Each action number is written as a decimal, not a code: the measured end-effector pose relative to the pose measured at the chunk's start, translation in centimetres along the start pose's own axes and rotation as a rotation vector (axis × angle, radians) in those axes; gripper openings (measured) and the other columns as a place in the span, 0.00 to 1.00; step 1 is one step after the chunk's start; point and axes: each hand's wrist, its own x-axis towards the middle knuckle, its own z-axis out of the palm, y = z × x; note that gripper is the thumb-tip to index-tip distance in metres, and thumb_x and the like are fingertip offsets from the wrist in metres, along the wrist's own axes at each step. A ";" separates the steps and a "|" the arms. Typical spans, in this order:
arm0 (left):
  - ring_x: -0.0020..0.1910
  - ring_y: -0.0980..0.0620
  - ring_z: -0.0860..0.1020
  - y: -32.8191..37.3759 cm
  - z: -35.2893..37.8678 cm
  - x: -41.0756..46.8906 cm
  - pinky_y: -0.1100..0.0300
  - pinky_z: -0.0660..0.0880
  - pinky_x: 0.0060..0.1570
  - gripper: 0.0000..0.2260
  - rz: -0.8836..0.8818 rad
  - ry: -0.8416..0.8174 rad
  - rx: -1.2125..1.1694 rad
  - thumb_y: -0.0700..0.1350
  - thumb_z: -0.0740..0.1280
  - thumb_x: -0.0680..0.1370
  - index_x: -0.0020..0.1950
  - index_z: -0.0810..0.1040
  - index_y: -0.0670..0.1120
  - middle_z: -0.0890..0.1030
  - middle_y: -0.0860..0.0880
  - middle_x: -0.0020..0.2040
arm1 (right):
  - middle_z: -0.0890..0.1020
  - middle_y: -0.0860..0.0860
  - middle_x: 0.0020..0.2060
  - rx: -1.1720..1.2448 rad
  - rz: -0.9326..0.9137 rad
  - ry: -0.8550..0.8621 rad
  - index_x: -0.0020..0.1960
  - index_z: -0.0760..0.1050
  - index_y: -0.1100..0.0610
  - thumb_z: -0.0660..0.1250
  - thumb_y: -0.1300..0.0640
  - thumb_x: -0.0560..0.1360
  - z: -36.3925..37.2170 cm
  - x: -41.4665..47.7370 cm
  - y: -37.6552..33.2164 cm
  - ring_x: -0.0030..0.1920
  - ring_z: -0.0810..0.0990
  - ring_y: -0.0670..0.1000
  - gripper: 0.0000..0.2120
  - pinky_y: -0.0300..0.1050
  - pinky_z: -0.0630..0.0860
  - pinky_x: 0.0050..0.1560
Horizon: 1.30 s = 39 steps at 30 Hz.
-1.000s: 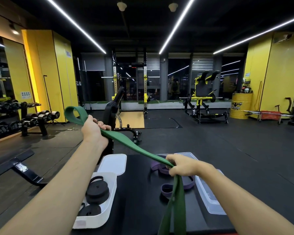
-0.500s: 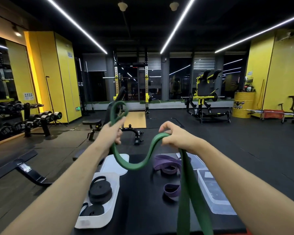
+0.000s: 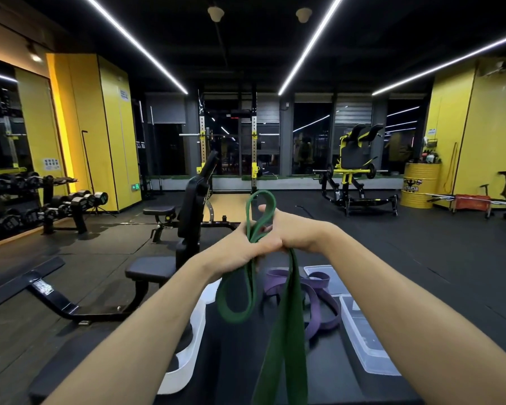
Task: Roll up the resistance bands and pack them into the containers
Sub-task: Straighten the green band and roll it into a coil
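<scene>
Both my hands meet in front of me and grip a green resistance band (image 3: 287,325). My left hand (image 3: 240,247) and my right hand (image 3: 289,229) touch, each curled round the folded band. A small loop stands up above them, a second loop hangs below my left hand, and the long tail drops toward me. A purple band (image 3: 316,299) lies loose on the black table (image 3: 234,361). A white container (image 3: 184,363) sits at the table's left, mostly hidden by my left forearm. A clear container (image 3: 368,343) sits at the right.
A clear lid (image 3: 319,271) lies behind the purple band. A black adjustable bench (image 3: 164,267) stands just beyond the table on the left. Dumbbell racks (image 3: 27,206) line the left wall. A squat rack and a yellow machine stand at the far end of the gym.
My hands have come together from being apart, folding the green band into loops. The slack curve between them is gone. The head camera has tilted, so my left arm hides most of the white container.
</scene>
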 end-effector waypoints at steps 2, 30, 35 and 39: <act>0.44 0.65 0.82 -0.1 -0.5 -0.1 0.69 0.75 0.46 0.29 -0.022 -0.062 0.065 0.43 0.80 0.74 0.70 0.71 0.51 0.83 0.57 0.51 | 0.79 0.47 0.33 -0.006 0.030 -0.050 0.60 0.69 0.64 0.69 0.73 0.68 0.0 0.3 0.3 0.33 0.77 0.44 0.22 0.40 0.72 0.41; 0.26 0.51 0.61 -0.8 -4.7 1.1 0.57 0.67 0.33 0.15 -0.150 0.573 -0.430 0.54 0.72 0.79 0.38 0.73 0.50 0.63 0.50 0.29 | 0.61 0.50 0.29 0.599 0.235 0.359 0.32 0.64 0.51 0.62 0.56 0.77 3.8 0.1 8.3 0.28 0.59 0.50 0.15 0.45 0.60 0.31; 0.28 0.49 0.68 -0.9 -2.3 1.2 0.52 0.72 0.47 0.26 -0.167 0.533 -0.350 0.69 0.71 0.73 0.37 0.69 0.49 0.67 0.49 0.29 | 0.62 0.49 0.29 0.319 0.240 0.324 0.36 0.63 0.52 0.62 0.57 0.76 2.6 0.7 4.4 0.27 0.56 0.49 0.12 0.43 0.53 0.29; 0.36 0.49 0.75 -0.7 -0.4 1.1 0.53 0.74 0.49 0.26 -0.082 0.385 -0.327 0.73 0.72 0.69 0.41 0.77 0.50 0.76 0.53 0.33 | 0.69 0.44 0.27 -0.043 0.145 0.154 0.37 0.66 0.54 0.65 0.66 0.73 3.5 1.4 2.0 0.27 0.65 0.44 0.12 0.36 0.62 0.27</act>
